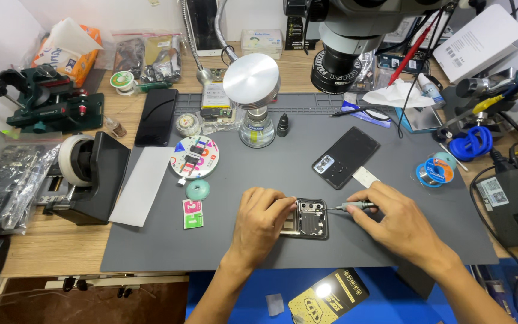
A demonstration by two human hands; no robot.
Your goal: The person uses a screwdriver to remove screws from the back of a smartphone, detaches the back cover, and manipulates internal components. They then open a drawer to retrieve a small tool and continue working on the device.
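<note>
Left hand (258,225) cupped over the left edge of the opened phone (308,219), fingers pressed down, likely steadying it on the grey mat (391,240); right hand (400,223) pinching a thin screwdriver (349,207), tip laid at the phone's upper edge, held low, probably for fine control. Just beyond, a black back cover (346,157) face down with a pale strip beside; farther up, a round-headed lamp (251,81) and microscope (346,57) overhanging the mat; left, a round parts dish (194,157), a tape dispenser (88,174); right, a solder spool (436,171); nothing between hands and phone.
</note>
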